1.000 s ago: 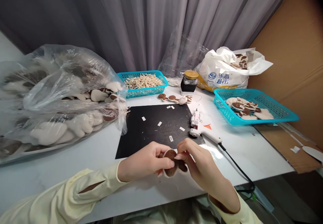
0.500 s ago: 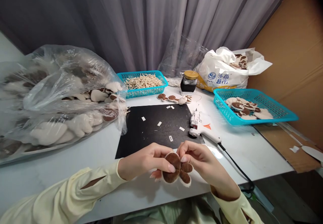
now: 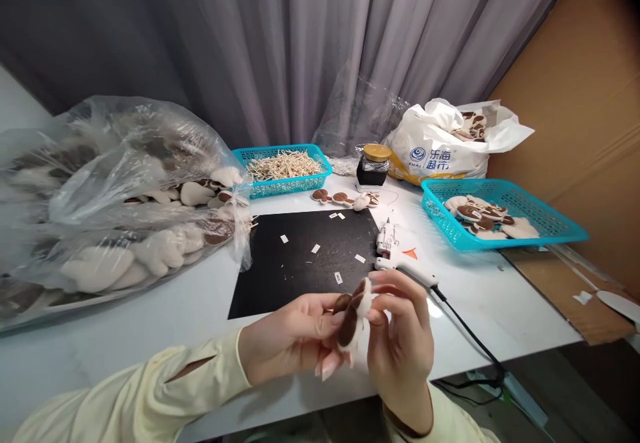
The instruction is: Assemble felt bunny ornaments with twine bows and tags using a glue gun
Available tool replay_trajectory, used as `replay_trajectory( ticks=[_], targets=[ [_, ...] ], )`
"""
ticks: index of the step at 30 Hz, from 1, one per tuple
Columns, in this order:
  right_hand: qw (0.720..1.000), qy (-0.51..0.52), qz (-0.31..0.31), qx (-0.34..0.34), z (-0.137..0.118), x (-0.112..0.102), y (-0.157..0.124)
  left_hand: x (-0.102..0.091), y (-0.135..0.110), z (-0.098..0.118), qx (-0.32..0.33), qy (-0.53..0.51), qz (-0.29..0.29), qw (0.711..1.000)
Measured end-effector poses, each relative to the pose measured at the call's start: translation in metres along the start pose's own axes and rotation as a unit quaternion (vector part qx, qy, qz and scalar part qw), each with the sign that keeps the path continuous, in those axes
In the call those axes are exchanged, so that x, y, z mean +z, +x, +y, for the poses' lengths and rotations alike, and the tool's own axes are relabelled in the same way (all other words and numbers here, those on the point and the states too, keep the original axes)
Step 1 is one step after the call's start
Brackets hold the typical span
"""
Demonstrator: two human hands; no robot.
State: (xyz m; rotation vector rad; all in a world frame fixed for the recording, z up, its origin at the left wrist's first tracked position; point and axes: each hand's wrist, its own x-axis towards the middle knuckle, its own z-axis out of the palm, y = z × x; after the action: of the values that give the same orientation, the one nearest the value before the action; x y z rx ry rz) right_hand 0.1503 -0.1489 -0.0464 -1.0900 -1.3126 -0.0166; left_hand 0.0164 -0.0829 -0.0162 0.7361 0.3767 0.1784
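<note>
A small brown-and-cream plush piece (image 3: 349, 323) with rounded lobes is held up near the table's front edge, turned so its edge and cream back show. My left hand (image 3: 300, 336) grips it, thumb on the brown face and fingers behind. At its cream side, the curled fingertips of my right hand (image 3: 403, 323) pinch it; the exact contact is partly hidden. Just beyond the hands lies a black mat (image 3: 295, 270) with several small white labels (image 3: 338, 278) scattered over it. To the mat's right rests a white glue gun (image 3: 400, 256) on its side.
A large clear bag of plush pieces (image 3: 120, 196) fills the left. Behind stand a turquoise basket of thin sticks (image 3: 285, 166), a gold-lidded jar (image 3: 373, 166) and a white shopping bag (image 3: 440, 146). Plush pieces (image 3: 343, 199) lie behind the mat; another turquoise basket (image 3: 555, 230) holds more at right.
The plush piece has been turned from brown face forward to edge-on, showing its cream back. My right hand has rotated, its palm side now showing, and has shifted slightly right.
</note>
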Motion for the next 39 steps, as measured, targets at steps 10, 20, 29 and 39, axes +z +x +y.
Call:
replay_trajectory(
  ticks=[10,20,29,39],
  targets=[
    [0.948,-0.036,-0.15,-0.28,0.014,-0.026,0.02,0.016,-0.009,-0.001,-0.079,-0.125,0.0,0.989],
    [0.956,0.001,-0.218,-0.198,0.013,-0.024,0.013,0.006,-0.002,-0.005,-0.106,-0.151,0.018,0.983],
    [0.973,0.065,-0.222,-0.017,0.006,-0.016,0.002,-0.004,0.001,-0.002,-0.11,-0.12,0.039,0.986],
    [0.986,0.03,-0.165,0.017,0.007,-0.003,0.0,0.003,0.002,0.005,-0.057,0.025,0.077,0.995]
  ],
)
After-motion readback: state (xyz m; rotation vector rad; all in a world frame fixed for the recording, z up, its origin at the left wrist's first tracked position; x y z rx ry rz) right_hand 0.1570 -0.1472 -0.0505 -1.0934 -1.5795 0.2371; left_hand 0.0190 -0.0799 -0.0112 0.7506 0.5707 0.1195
